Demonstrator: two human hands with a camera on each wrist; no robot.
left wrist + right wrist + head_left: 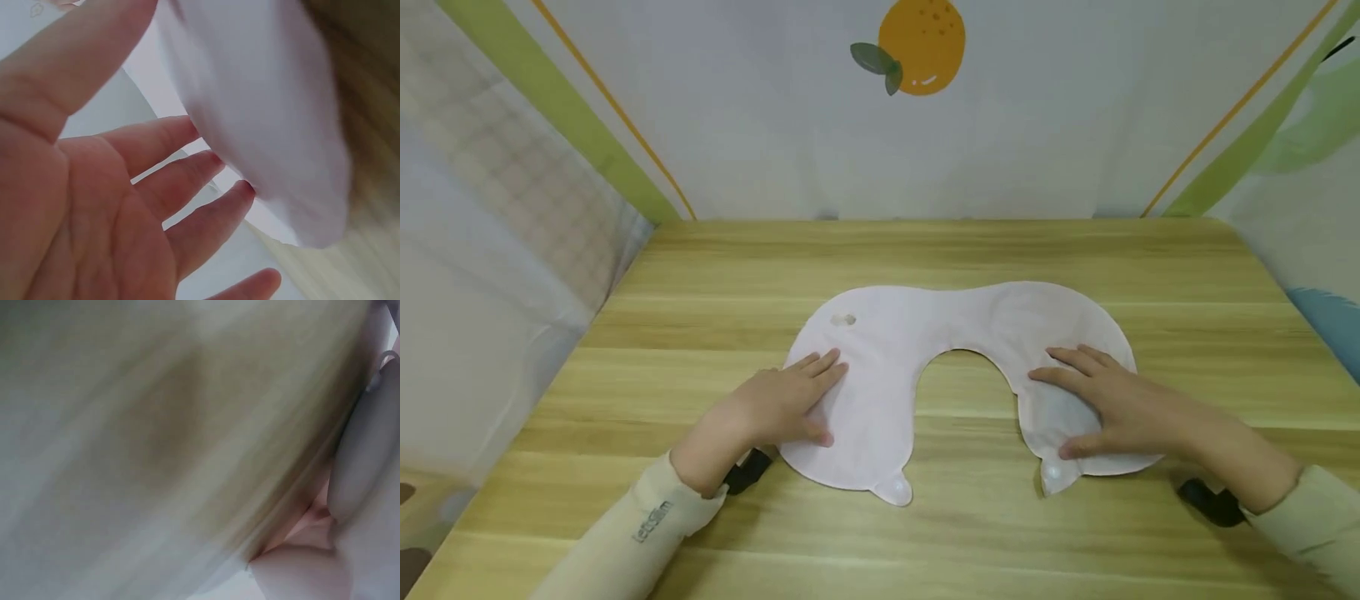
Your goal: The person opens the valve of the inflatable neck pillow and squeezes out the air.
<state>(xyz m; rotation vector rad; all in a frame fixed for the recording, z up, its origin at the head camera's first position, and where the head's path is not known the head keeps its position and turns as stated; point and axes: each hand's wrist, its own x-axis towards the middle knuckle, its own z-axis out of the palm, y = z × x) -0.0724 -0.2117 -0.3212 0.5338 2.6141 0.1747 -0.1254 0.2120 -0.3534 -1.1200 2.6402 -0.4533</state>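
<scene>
A flat, pale pinkish-white U-shaped neck pillow point(951, 317) lies on the wooden table, its opening toward me. Each end has a small tab with a round snap point(1054, 472), and a small valve-like patch point(844, 320) shows on the left lobe. My left hand point(782, 404) rests on the outer side of the left lobe, fingers extended. In the left wrist view its fingertips point(245, 187) meet the pillow point(269, 119). Over on the right lobe lies my right hand point(1108, 404), fingers spread and thumb near the snap tab.
The wooden table point(820, 550) reaches back to a white curtain point(737, 108) printed with an orange fruit. Black wrist-worn pieces point(1212, 502) sit beside both wrists, close over the tabletop. Blurred wood grain point(187, 444) fills much of the right wrist view.
</scene>
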